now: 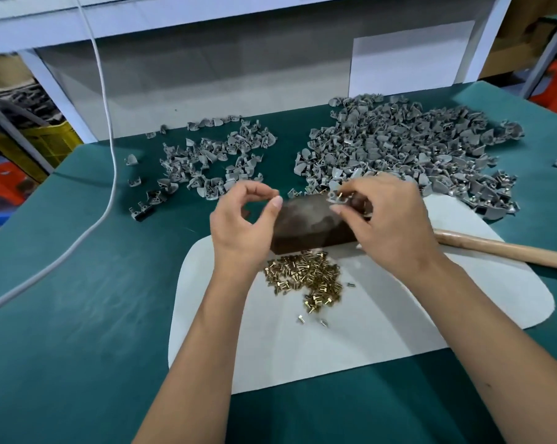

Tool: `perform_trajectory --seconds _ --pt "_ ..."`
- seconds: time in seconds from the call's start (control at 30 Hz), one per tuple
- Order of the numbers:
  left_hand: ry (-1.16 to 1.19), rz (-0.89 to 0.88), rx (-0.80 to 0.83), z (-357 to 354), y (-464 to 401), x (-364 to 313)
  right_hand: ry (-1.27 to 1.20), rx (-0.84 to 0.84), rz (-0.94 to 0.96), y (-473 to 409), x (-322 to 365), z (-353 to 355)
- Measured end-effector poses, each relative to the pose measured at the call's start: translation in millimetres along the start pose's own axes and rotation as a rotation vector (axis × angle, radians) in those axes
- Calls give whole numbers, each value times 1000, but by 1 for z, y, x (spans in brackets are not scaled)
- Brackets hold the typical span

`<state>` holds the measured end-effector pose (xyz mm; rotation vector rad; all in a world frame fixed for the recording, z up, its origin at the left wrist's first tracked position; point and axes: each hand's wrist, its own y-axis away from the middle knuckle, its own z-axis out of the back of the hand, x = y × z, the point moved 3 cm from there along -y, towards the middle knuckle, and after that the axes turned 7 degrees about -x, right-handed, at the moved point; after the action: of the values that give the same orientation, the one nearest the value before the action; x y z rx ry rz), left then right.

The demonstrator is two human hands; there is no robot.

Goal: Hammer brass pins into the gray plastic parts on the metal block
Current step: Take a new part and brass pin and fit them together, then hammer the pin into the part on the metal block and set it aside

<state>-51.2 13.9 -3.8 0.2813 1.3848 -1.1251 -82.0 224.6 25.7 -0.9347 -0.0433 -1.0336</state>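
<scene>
At frame centre, the right hand [386,219] pinches a gray plastic part [335,197] (brass pin [340,194] poking out) over the metal block [312,224]. The left hand [243,222] hovers beside, fingers curled, holding nothing. Loose pins [306,278] lie below the block; a wooden handle [508,251] lies at right.

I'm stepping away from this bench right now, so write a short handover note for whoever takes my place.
Right hand pinches one small gray plastic part, with a brass pin standing in it, over the dark metal block's far right end.
Left hand hovers beside the block, fingers curled, holding nothing.
Loose brass pins lie on the white mat in front of the block; the wooden hammer handle lies to the right.
Two heaps of gray parts: smaller left heap, bigger right heap.
Left: set the part down, hammer the pin, repeat.
</scene>
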Motion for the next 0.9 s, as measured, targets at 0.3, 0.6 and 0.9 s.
perform_trajectory --seconds 0.3,0.6,0.9 --pt "-612 -62 79 10 -13 38 -60 -84 -127 1 -2 6" --pt "-650 -142 123 8 -15 34 -2 587 435 39 62 -29" --pt "-669 -143 234 -6 -34 40 35 633 439 42 67 -37"
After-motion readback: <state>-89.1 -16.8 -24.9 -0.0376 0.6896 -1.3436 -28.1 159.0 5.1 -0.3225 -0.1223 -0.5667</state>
